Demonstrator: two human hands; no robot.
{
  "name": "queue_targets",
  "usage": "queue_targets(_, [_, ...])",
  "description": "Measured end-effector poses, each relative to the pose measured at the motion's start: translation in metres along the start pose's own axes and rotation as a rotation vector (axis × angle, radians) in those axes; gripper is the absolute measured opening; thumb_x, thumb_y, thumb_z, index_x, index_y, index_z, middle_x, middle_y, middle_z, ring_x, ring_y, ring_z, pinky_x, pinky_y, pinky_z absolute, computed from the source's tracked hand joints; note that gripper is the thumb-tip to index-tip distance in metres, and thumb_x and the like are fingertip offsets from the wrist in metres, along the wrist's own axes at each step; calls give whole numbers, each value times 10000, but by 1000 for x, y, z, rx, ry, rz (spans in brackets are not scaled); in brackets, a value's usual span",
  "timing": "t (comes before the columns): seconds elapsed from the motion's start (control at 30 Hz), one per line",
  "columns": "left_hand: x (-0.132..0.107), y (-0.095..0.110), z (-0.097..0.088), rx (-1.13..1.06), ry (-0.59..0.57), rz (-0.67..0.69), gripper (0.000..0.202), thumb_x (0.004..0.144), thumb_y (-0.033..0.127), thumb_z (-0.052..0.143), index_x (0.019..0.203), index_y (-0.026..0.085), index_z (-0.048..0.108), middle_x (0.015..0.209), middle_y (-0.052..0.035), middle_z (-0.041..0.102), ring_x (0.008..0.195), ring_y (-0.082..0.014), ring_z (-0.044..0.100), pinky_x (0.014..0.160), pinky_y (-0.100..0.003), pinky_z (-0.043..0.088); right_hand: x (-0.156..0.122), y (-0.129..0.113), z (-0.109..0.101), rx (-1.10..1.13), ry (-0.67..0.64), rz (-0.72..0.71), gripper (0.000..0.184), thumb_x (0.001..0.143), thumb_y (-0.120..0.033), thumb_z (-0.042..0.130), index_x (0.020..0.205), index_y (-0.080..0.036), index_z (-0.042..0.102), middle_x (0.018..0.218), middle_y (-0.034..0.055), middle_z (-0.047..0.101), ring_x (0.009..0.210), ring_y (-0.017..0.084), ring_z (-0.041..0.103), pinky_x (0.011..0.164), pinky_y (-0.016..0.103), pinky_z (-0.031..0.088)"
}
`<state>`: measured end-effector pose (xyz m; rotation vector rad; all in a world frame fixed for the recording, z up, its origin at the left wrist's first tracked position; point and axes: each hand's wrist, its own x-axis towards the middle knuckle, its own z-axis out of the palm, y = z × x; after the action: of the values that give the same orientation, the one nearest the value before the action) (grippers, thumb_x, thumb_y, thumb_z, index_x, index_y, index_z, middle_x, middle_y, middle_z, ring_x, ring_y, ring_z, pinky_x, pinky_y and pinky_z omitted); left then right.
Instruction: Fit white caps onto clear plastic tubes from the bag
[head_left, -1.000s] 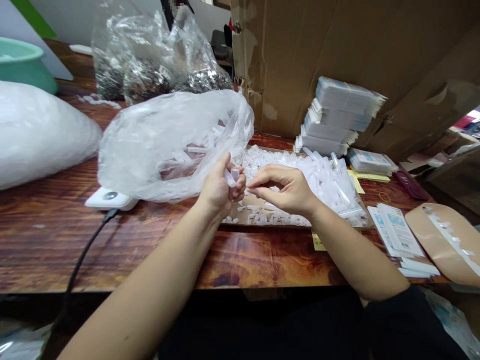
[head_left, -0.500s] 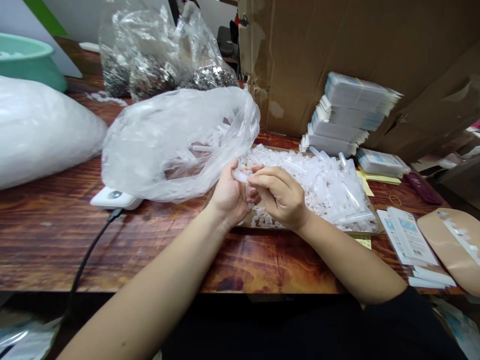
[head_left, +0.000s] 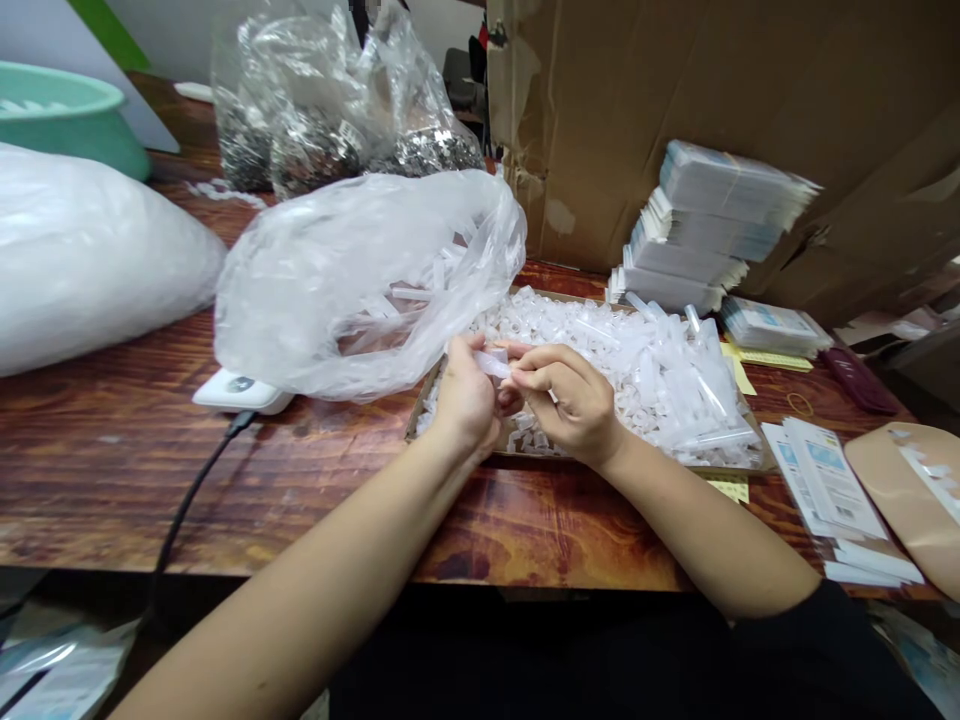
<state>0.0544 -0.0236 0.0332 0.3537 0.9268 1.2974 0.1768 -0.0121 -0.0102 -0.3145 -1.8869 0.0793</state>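
My left hand (head_left: 466, 400) and my right hand (head_left: 564, 398) meet over the near left corner of a flat cardboard tray (head_left: 739, 466). Between the fingertips of both hands is a small clear plastic tube (head_left: 492, 364), lying roughly level. The tray is heaped with several more clear tubes and small white caps (head_left: 645, 360). Just left of my hands lies a large clear plastic bag (head_left: 352, 280), partly filled with the same tubes, its mouth facing the tray.
A white device (head_left: 240, 392) with a black cable (head_left: 184, 505) sits under the bag. A full white bag (head_left: 90, 255) lies far left, a green basin (head_left: 64, 110) behind it. Stacked leaflets (head_left: 705, 230) lean on cardboard (head_left: 712, 80); loose leaflets (head_left: 825, 480) lie right.
My right hand has moved left to meet my left hand, and both now pinch the tube. The view has shifted slightly left.
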Motion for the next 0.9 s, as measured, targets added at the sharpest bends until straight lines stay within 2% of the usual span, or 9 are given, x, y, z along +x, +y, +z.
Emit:
queue_targets(0.13, [-3, -1, 2, 15, 64, 48, 492, 999, 330, 282, 685, 151, 615, 413, 32, 386, 298, -71, 262, 328, -164, 206, 0, -6, 3, -96, 5, 14, 185, 981, -55, 581, 887, -212, 604, 919, 60, 702, 990, 196, 761, 833, 330, 664])
queue_targets(0.23, [1, -4, -2, 32, 64, 111, 486, 975, 340, 313, 721, 127, 669, 453, 5, 443, 319, -71, 277, 328, -178, 214, 0, -8, 4, -96, 34, 25, 179, 984, -69, 591, 870, -206, 605, 894, 63, 709, 921, 179, 757, 803, 311, 658])
queue_targets(0.37, [8, -8, -10, 91, -17, 250, 478, 944, 447, 388, 737, 137, 687, 473, -9, 483, 354, -79, 306, 350, -193, 235, 5, -7, 0, -48, 44, 50, 157, 973, -75, 628, 878, -199, 623, 906, 74, 734, 1007, 195, 779, 859, 315, 665])
queue_targets(0.47, [10, -6, -13, 159, -129, 246, 462, 901, 532, 459, 732, 152, 660, 473, 1, 490, 373, -81, 315, 374, -195, 243, 12, -8, -7, -27, 9, 53, 148, 950, -86, 655, 862, -204, 633, 927, 77, 765, 1030, 215, 790, 886, 343, 672])
queue_targets(0.6, [12, 3, -18, 292, -329, 242, 522, 810, 669, 617, 859, 152, 674, 512, 15, 515, 395, -79, 333, 421, -210, 253, 27, -13, -29, -13, 10, 131, 194, 888, -92, 705, 764, -214, 618, 859, 58, 774, 889, 201, 790, 796, 343, 661])
queue_targets(0.7, [15, 12, -27, 370, -316, 431, 650, 787, 770, 634, 1039, 173, 675, 576, 30, 519, 416, -84, 330, 438, -231, 230, 35, -14, -52, -10, -20, 252, 199, 831, -104, 754, 718, -213, 632, 823, 50, 781, 768, 176, 749, 725, 334, 622])
queue_targets(0.77, [17, 17, -33, 541, -336, 624, 616, 797, 733, 672, 1090, 192, 675, 659, 26, 550, 470, -94, 383, 467, -246, 279, 36, -14, -67, -7, -65, 312, 197, 798, -103, 773, 697, -210, 642, 815, 51, 783, 754, 176, 740, 706, 327, 603])
queue_targets(0.8, [16, 18, -35, 686, -387, 700, 559, 811, 682, 699, 1088, 197, 684, 707, 15, 583, 518, -105, 434, 503, -252, 325, 35, -14, -74, -13, -93, 328, 193, 788, -101, 775, 692, -208, 647, 810, 51, 784, 749, 175, 739, 697, 321, 597])
queue_targets(0.9, [12, 17, -37, 1150, -611, 774, 351, 906, 532, 668, 976, 191, 718, 801, -24, 676, 714, -158, 583, 683, -284, 442, 29, -17, -91, -47, -193, 326, 183, 786, -100, 767, 684, -205, 659, 787, 38, 785, 710, 162, 736, 667, 293, 591])
